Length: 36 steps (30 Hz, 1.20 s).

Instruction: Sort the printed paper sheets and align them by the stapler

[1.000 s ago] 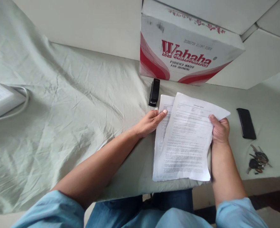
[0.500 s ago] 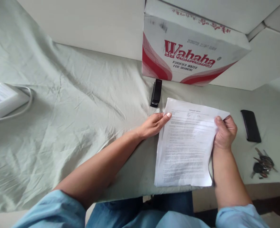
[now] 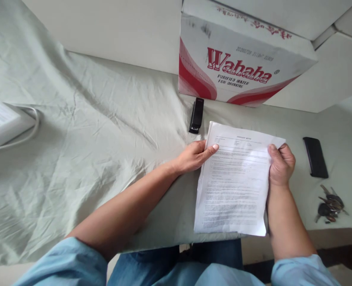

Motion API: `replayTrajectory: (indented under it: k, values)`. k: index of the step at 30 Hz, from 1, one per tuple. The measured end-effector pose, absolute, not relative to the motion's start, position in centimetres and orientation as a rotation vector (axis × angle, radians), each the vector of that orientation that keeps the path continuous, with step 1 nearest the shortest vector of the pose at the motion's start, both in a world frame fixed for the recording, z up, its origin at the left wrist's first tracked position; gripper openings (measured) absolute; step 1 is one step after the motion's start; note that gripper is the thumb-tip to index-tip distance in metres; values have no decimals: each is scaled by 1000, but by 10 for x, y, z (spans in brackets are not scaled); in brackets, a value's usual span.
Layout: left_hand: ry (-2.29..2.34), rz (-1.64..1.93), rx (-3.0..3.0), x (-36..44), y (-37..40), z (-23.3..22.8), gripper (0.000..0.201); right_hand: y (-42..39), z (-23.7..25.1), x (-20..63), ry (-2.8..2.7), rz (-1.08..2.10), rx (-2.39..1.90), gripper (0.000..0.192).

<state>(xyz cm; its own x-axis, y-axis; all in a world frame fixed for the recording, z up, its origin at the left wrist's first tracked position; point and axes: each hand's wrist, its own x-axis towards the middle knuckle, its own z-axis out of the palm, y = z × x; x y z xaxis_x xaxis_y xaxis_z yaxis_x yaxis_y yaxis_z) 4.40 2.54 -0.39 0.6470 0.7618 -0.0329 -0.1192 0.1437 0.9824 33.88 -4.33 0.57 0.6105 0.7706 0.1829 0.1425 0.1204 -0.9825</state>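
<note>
A stack of printed paper sheets (image 3: 235, 186) is held between my two hands at the table's front edge, printed side up. My left hand (image 3: 195, 156) grips its left edge near the top, thumb on the front and fingers hidden behind. At the upper right corner, my right hand (image 3: 281, 164) is closed on the sheets, with the thumb pressing the front and the fingers curled behind. The sheets sit slightly uneven along the left and lower edges. A black stapler (image 3: 196, 115) lies just beyond my left hand, apart from the paper.
A Wahaha water carton (image 3: 238, 67) stands at the back against the white wall. To the right lie a black phone (image 3: 315, 157) and a bunch of keys (image 3: 331, 204). A white device with a cable (image 3: 7, 121) rests at far left on the wrinkled green cloth (image 3: 104, 131).
My right hand has moved slightly left with the paper's upper right corner. My left thumb reaches a little farther over the front of the sheets.
</note>
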Motion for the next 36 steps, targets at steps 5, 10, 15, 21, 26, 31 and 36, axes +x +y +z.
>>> replayTrajectory:
  k: [5, 10, 15, 21, 26, 31, 36]
  values:
    - [674, 642, 1330, 43, 26, -2, 55, -44, 1, 342, -906, 549, -1433, 39]
    - [691, 608, 1414, 43, 26, -3, 56, -43, 0, 342, -914, 544, -1425, 44]
    - [648, 682, 1397, 44, 26, -9, 48, -42, 0, 341, -890, 555, -1439, 43]
    - [651, 695, 1377, 45, 25, -6, 45, -42, 2, 338, -874, 558, -1454, 42]
    - [672, 669, 1394, 45, 25, -4, 45, -42, 3, 336, -867, 561, -1452, 43]
    - [663, 675, 1387, 45, 26, -5, 43, -41, 3, 336, -867, 548, -1454, 44]
    - [658, 686, 1399, 44, 26, -6, 41, -40, 3, 335, -868, 524, -1441, 46]
